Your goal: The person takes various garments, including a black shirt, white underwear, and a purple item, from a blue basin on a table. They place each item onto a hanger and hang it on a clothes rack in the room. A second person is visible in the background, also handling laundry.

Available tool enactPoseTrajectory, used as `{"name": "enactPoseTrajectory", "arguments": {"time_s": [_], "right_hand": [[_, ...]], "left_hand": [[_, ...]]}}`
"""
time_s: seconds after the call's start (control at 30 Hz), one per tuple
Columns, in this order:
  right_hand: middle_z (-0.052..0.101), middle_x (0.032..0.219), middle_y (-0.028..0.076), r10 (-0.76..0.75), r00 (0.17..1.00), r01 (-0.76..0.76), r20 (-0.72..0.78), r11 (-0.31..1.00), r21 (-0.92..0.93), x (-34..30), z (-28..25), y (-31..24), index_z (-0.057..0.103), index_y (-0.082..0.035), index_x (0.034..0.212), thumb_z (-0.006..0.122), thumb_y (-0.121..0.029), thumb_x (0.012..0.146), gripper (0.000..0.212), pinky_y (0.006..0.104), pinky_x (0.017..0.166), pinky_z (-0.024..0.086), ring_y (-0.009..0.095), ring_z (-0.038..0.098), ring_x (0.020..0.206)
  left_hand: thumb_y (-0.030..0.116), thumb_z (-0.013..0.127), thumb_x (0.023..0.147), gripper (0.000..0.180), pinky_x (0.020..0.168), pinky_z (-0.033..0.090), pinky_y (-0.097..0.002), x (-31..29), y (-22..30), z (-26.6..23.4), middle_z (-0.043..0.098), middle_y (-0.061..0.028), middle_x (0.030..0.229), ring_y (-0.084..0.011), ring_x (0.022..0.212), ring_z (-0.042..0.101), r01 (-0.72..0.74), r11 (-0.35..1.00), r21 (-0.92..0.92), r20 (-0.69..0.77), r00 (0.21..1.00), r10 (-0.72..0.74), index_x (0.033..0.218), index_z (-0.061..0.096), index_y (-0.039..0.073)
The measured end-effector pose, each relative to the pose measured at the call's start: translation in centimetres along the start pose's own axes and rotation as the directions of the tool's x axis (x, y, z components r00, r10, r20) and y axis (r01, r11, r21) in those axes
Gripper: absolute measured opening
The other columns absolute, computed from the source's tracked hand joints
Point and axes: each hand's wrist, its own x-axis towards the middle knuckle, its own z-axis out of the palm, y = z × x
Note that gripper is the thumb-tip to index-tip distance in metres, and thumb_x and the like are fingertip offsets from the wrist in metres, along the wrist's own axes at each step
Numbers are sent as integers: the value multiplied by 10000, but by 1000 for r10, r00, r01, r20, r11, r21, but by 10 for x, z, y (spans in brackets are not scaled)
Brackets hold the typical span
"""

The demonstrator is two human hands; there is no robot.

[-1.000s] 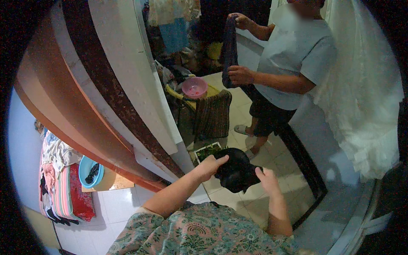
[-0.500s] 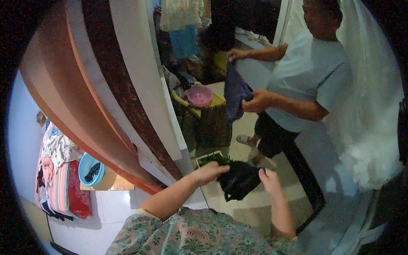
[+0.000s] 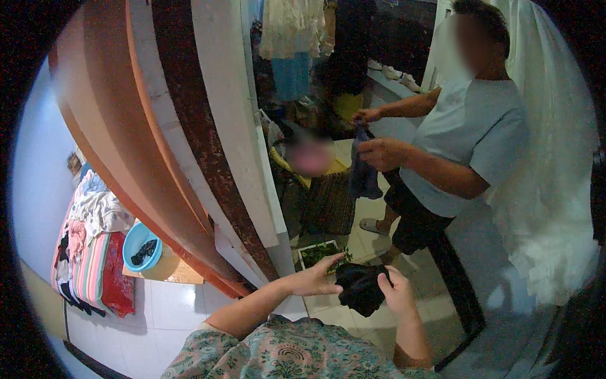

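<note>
A bunched black garment (image 3: 360,287) hangs between my two hands in front of my chest. My left hand (image 3: 314,279) touches its left side with fingers stretched toward it. My right hand (image 3: 398,292) grips its right side. Opposite me stands another person in a grey T-shirt (image 3: 470,142) and dark shorts, who holds a dark blue cloth (image 3: 364,170) in both hands at waist height.
A wide brown and cream banister or beam (image 3: 189,145) curves across the left. Below it lie a light blue basin (image 3: 140,243) and a pile of clothes (image 3: 88,240) on white tiles. A pink bowl (image 3: 309,158) sits on a basket; white curtain (image 3: 555,189) hangs at the right.
The other person lowered the dark blue cloth from head height to waist height and bunched it. My hands kept working the black garment, which is more gathered now.
</note>
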Motion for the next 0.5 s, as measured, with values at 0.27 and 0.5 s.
{"name": "enactPoseTrajectory", "arguments": {"time_s": [0.27, 0.5], "right_hand": [[492, 660, -33, 184, 970, -212, 160, 961, 180, -4, -8, -34, 571, 8, 807, 514, -282, 893, 308, 244, 546, 360, 75, 399, 608], [530, 705, -20, 188, 966, -233, 179, 930, 283, 4, -8, 0, 589, -5, 851, 535, -258, 882, 261, 246, 625, 397, 92, 454, 665]], "left_hand": [[253, 671, 771, 644, 936, 365, -351, 18, 5, 33, 488, -154, 1165, -232, 1098, 457, -48, 989, 137, -2, 999, 49, 1290, 343, 59], [279, 567, 847, 310, 669, 450, -324, 19, -14, 38, 579, -120, 835, -216, 744, 572, -113, 983, 146, -76, 989, 124, 1043, 526, 43]]}}
